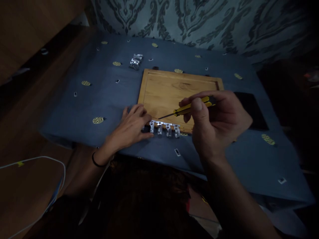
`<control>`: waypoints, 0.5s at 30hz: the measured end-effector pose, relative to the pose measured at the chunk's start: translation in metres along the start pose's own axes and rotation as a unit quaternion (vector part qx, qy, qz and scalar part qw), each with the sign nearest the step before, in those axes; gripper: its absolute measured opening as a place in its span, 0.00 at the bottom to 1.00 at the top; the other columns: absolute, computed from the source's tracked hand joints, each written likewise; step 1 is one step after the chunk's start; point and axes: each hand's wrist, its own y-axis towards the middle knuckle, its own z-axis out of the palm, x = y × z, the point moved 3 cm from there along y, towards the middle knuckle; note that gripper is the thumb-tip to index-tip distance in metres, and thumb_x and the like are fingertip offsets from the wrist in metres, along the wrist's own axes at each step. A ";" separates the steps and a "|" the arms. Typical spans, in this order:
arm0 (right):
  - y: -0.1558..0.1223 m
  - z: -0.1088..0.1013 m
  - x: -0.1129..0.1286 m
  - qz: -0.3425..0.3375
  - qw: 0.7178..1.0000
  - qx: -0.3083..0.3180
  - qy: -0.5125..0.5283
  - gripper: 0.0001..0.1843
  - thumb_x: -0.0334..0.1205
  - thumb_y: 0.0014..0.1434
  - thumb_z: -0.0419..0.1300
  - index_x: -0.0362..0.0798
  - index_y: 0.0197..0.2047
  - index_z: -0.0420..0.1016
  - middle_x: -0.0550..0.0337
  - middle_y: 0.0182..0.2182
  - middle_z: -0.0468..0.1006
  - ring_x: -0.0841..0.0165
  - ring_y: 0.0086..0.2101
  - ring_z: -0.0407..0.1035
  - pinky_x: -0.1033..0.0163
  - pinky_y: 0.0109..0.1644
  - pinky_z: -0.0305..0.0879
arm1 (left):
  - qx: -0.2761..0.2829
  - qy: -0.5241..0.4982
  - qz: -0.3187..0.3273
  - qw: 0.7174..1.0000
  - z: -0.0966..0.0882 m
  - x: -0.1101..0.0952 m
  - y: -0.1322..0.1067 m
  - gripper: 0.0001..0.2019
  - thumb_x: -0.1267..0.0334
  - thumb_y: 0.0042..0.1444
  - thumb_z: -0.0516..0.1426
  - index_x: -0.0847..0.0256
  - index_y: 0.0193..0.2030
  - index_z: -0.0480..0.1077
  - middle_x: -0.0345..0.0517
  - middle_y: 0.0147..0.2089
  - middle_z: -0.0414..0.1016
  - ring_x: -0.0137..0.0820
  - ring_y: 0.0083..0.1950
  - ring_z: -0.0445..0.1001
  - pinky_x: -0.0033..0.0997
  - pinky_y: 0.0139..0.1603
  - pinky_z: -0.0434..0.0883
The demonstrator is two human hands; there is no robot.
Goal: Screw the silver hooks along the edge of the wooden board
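Note:
A wooden board [169, 94] with a raised rim lies flat on the table. Along its near edge runs a silver metal hook rail [164, 124] with several hooks pointing towards me. My left hand [132, 126] grips the rail's left end against the board, fingers on top and thumb low beside the hooks; that end is partly hidden. In my right hand [219, 122] is a yellow and black screwdriver [184, 110], held between thumb and fingers. Its thin shaft slants down to the left, and the tip shows just above the rail; whether it touches anything I cannot tell.
A second silver hook piece [136, 62] rests behind the board's left corner. To the right lies a flat black object [253, 111], partly behind my right hand. A blue tablecloth [99, 99] with pineapple prints covers the table. At lower left runs a white cable [62, 162].

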 end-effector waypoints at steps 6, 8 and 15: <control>-0.002 -0.010 -0.006 -0.004 1.000 -0.021 0.018 0.05 0.45 0.63 0.69 0.55 0.38 0.82 0.64 0.30 0.81 0.70 0.27 0.74 0.63 0.26 0.66 | -0.003 0.001 0.005 1.000 0.001 -0.001 0.001 0.18 0.51 0.62 0.67 0.59 0.52 0.73 0.54 0.61 0.72 0.53 0.70 0.62 0.63 0.68 0.60; -0.002 -0.017 -0.007 -0.011 0.999 -0.042 0.015 0.04 0.45 0.63 0.69 0.55 0.38 0.82 0.63 0.31 0.82 0.69 0.29 0.77 0.63 0.26 0.66 | -0.002 0.000 0.002 1.000 0.001 0.000 0.000 0.19 0.52 0.61 0.68 0.59 0.53 0.73 0.55 0.61 0.72 0.54 0.71 0.61 0.64 0.68 0.60; 0.003 -0.061 -0.014 -0.041 0.980 -0.195 0.010 0.11 0.47 0.55 0.74 0.48 0.32 0.83 0.59 0.25 0.80 0.68 0.25 0.76 0.65 0.21 0.65 | -0.035 -0.081 0.000 0.996 -0.034 0.017 -0.018 0.21 0.45 0.65 0.63 0.56 0.56 0.72 0.51 0.62 0.74 0.46 0.68 0.68 0.51 0.68 0.66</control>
